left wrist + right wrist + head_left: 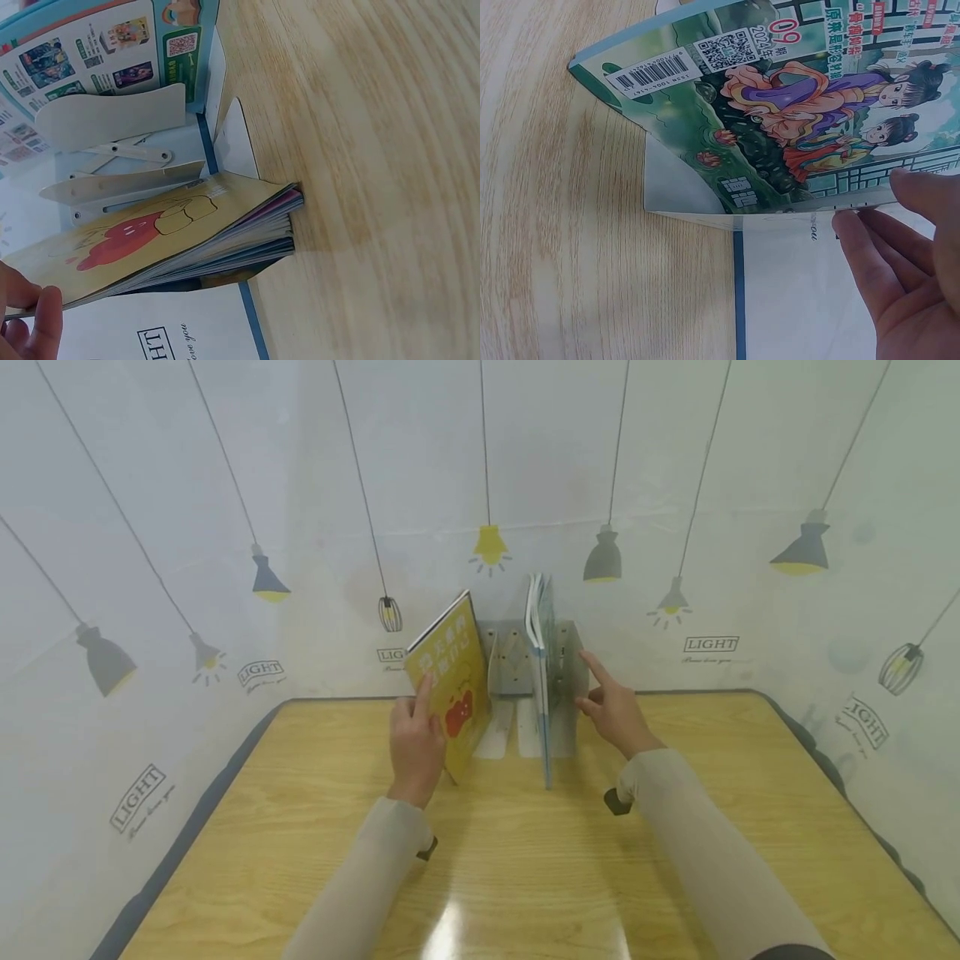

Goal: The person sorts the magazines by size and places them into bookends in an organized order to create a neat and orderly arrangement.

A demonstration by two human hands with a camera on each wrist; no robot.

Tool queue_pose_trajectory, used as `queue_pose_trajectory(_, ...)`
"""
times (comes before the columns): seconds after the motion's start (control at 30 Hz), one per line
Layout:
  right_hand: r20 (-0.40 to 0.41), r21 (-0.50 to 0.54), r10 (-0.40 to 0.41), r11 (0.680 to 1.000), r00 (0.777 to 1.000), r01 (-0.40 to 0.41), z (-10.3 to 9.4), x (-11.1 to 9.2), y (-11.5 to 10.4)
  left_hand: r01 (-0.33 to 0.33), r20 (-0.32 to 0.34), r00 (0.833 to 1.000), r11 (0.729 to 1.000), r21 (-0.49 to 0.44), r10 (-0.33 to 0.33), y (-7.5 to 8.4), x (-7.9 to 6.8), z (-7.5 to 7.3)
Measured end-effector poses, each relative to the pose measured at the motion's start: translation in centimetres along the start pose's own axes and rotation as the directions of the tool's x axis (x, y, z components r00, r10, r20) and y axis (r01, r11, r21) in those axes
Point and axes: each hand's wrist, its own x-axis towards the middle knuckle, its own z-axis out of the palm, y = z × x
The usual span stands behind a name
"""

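My left hand (417, 742) pinches the near edge of a yellow book (463, 681) with a red cartoon figure on its cover. The book stands tilted to the left of a white metal extendable bookend (514, 662). Crossed lattice bars show between its upright plates in the left wrist view. A thin blue-edged magazine (757, 112) stands upright inside the bookend, its illustrated cover facing right. On that side my right hand (617, 712) grips the edge of the bookend's end plate (676, 187) between thumb and fingers.
The wooden table (510, 868) runs up to a pale wall covering (420, 435) printed with hanging lamps, which closes it in at the back and both sides. The bookend stands near the table's back edge.
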Motion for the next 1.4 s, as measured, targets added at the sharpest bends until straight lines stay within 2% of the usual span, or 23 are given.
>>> queue_pose_trajectory(0.37,0.01,-0.002,-0.011,1.0,1.0,0.011,-0.16,0.03,0.0,-0.01,0.006,1.0,0.999,-0.033,0.01,-0.32,-0.17,0.41)
queue_pose_trajectory(0.6,0.015,-0.002,-0.017,1.0,1.0,0.017,-0.12,0.07,-0.09,-0.035,0.005,0.999,0.999,-0.02,0.036,-0.17,-0.32,0.34)
queue_pose_trajectory(0.9,0.015,0.0,-0.019,1.0,1.0,0.019,-0.08,0.11,0.14,-0.044,0.04,0.998,0.998,-0.048,0.046,0.08,-0.35,-0.04)
queue_pose_trajectory(1.4,-0.004,0.005,-0.031,1.0,1.0,0.031,0.05,0.07,0.22,-0.095,0.08,0.992,0.992,-0.078,0.102,-0.68,-0.68,-0.4)
